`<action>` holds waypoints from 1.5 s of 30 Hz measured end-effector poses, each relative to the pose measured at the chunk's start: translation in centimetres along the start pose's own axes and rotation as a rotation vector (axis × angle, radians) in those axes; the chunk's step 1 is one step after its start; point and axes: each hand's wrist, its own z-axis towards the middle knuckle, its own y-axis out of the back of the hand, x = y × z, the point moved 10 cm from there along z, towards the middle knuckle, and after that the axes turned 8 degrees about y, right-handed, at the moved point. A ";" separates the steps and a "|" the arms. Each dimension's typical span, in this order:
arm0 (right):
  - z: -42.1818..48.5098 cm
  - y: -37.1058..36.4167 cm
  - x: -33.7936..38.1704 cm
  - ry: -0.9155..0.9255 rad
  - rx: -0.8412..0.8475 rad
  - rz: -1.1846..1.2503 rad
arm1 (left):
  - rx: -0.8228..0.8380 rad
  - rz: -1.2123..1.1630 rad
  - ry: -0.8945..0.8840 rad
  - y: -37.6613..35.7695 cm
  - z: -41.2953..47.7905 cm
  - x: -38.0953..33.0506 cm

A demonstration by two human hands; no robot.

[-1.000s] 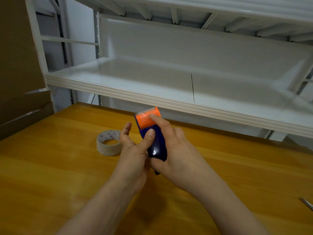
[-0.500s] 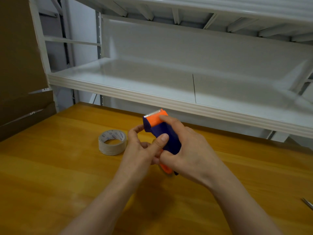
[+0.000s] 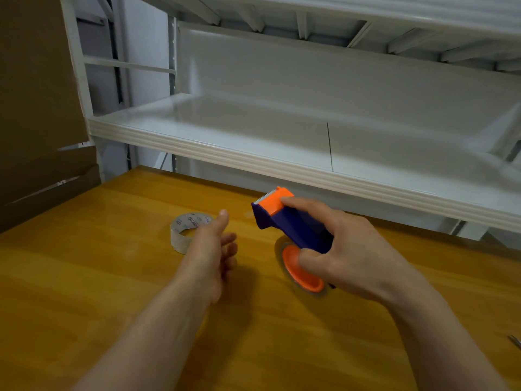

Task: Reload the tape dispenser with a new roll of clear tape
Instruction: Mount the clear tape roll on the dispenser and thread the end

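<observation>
Released from the tape dispenser (image 3: 293,224), our left hand (image 3: 211,252), fingers (image 3: 229,239) loose and empty, nears the tape roll (image 3: 186,231); our right hand (image 3: 349,249) grips the dispenser, best held steady.

Soft, even light fills the place, coming from above and ahead; nothing glares. The white shelf (image 3: 253,142) is the brightest thing, though its front edge and far right end are smeared with motion blur. The counter (image 3: 84,292) carries a mild sheen along its grain. A broad, soft-edged shadow lies on it just right of the left forearm and under the dispenser (image 3: 293,224). The left hand (image 3: 214,249) is blurred at the fingers; the right hand (image 3: 352,255) and the dispenser's toothed edge are sharper. Print on the roll (image 3: 183,230) is too soft to read. The cardboard (image 3: 33,108) at left sits in dull shade. Straight lines bow and lean towards the edges.
</observation>
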 end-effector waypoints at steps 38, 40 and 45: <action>-1.4 1.2 0.4 -0.073 0.178 -0.067 | -0.227 0.296 -0.679 0.0 -3.4 -4.5; -1.4 1.0 0.2 -0.075 0.194 -0.068 | -0.204 0.270 -0.638 0.0 -3.0 -4.1; -1.2 0.7 -0.1 -0.078 0.206 -0.094 | -0.195 0.294 -0.658 -0.6 -3.4 -4.1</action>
